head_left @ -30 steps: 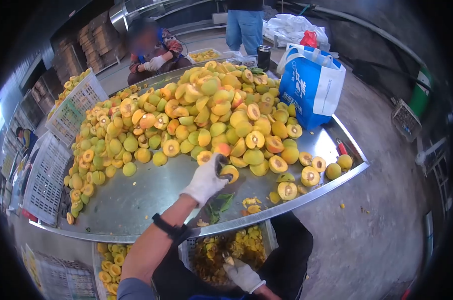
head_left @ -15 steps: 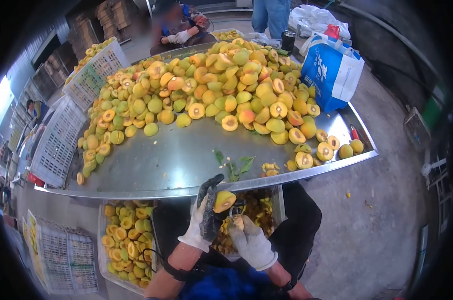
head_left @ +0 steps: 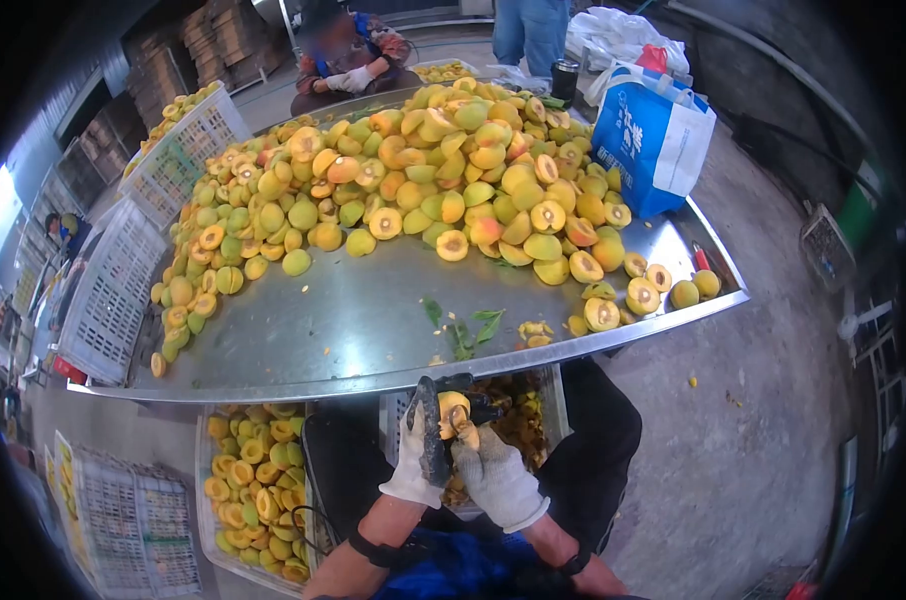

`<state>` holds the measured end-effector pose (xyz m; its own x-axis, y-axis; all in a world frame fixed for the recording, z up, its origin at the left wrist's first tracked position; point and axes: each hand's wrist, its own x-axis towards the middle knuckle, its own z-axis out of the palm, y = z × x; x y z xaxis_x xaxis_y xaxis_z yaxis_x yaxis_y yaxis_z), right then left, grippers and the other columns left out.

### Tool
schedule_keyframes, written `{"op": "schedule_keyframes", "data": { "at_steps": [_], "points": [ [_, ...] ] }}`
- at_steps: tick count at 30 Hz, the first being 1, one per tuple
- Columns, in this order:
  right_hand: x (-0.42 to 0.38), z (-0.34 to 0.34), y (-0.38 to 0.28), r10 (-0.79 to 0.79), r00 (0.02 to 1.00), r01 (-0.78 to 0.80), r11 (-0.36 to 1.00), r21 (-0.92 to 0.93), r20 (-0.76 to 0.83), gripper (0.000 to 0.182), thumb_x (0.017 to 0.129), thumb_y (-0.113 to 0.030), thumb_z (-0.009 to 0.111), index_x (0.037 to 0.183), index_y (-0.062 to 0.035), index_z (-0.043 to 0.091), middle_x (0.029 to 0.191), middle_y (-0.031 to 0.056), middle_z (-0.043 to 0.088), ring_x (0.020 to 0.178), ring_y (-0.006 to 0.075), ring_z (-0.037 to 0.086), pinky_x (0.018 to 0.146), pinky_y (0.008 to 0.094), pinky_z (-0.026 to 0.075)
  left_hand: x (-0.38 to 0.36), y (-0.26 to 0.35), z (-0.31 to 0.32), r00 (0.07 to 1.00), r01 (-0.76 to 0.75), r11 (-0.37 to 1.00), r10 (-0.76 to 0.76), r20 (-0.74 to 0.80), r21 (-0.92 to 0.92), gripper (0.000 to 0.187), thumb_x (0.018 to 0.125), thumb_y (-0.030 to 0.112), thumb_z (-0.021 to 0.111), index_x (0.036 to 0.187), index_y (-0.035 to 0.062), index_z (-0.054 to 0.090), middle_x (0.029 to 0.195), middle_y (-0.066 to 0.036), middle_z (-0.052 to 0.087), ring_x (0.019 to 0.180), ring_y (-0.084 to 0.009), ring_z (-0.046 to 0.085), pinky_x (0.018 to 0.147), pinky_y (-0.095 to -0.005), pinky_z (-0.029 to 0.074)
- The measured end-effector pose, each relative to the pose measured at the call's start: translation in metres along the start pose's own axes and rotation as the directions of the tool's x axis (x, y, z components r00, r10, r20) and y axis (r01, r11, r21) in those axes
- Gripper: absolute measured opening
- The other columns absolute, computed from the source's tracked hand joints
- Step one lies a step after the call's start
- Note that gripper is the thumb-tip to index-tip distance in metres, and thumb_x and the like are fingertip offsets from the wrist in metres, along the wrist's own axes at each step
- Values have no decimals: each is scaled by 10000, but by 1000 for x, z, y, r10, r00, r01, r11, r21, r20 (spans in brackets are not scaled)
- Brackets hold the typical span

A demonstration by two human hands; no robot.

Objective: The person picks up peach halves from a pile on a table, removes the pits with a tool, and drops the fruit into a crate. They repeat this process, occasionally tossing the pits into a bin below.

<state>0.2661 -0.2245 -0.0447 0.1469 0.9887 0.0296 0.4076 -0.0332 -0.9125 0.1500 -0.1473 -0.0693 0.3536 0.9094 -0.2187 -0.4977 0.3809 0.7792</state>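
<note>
My left hand (head_left: 418, 448), in a white glove with dark-coated fingers, is closed around a cut yellow peach half (head_left: 453, 408) just below the table's front edge. Its cut face is turned toward my right hand (head_left: 499, 482), whose white-gloved fingers are closed against the fruit. The earlier picture shows a small looped metal tool in that hand; now the fingers and peach mostly hide it. Under both hands stands a bin (head_left: 557, 412) with peach scraps inside. Beyond them, a heap of peaches (head_left: 413, 180), many halved, covers much of the metal table (head_left: 263, 335).
A crate of peach halves (head_left: 205, 500) stands by my left leg. White plastic crates (head_left: 113, 285) line the table's left side. On the right are a blue bag (head_left: 638, 145) and a red-handled tool (head_left: 700, 258). Across the table sits another person (head_left: 358, 60) with gloved hands.
The peach half has turned so its cut face shows, and my right hand has come up against it. The looped tool has gone out of sight. My view has shifted slightly.
</note>
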Motion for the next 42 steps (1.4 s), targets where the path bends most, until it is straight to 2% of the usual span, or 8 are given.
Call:
{"op": "schedule_keyframes", "data": {
  "at_steps": [9,12,18,21,27,33,36,42],
  "points": [
    [-4,12,34,-128,989,137,981,-137,70,220,934,-179,538,1046,-3,609,860,210,652,840,396,632,721,436,492,1,-1,14,993,-114,988,110,44,103,254,943,196,595,1088,-13,591,924,-66,647,814,-133,627,737,-249,517],
    [0,2,13,58,995,-78,962,261,85,238,924,-180,540,1056,2,617,897,202,665,853,377,640,755,414,498,11,2,1,993,-80,982,64,101,172,259,932,185,605,1100,-11,583,947,-60,642,837,-114,619,730,-234,510],
    [0,16,27,107,993,-114,971,210,45,255,921,-184,540,1081,0,613,917,201,666,839,350,640,761,396,500,5,-3,8,988,-152,946,134,83,287,399,916,251,623,1205,-6,526,1065,-57,625,950,-115,600,827,-259,495],
    [-2,21,42,218,943,-315,827,465,251,284,954,-226,504,1123,-15,593,1004,229,635,912,417,606,816,434,492,2,2,10,985,-152,945,122,120,288,463,913,298,636,1239,-3,506,1090,-59,618,963,-123,599,855,-268,487],
    [-3,15,29,21,995,-35,988,152,94,280,959,-245,508,1132,-45,599,994,216,639,896,409,615,787,422,500,16,-5,-4,983,-121,952,76,165,282,375,911,260,627,1177,7,551,1013,-57,631,913,-119,609,794,-260,506],
    [7,16,24,241,970,-240,949,203,23,213,928,-180,536,1023,-3,608,841,232,636,789,412,617,687,430,490,25,-24,-16,1000,19,986,-18,-8,168,357,976,311,557,1111,-20,570,972,-82,646,840,-148,640,720,-270,536],
    [1,24,38,-106,993,104,993,-48,-54,218,935,-176,523,1026,3,608,848,235,639,797,416,621,689,433,492,15,-9,0,999,33,997,-31,-23,69,327,973,278,562,1087,-27,585,917,-92,650,755,-145,644,635,-269,538],
    [-2,20,28,-38,999,37,994,99,9,236,948,-186,504,1031,4,619,879,229,657,794,408,630,700,429,501,15,-2,12,991,-131,960,117,71,248,306,911,263,625,1014,-24,633,882,-59,654,773,-131,630,696,-265,517]
  ]
}}
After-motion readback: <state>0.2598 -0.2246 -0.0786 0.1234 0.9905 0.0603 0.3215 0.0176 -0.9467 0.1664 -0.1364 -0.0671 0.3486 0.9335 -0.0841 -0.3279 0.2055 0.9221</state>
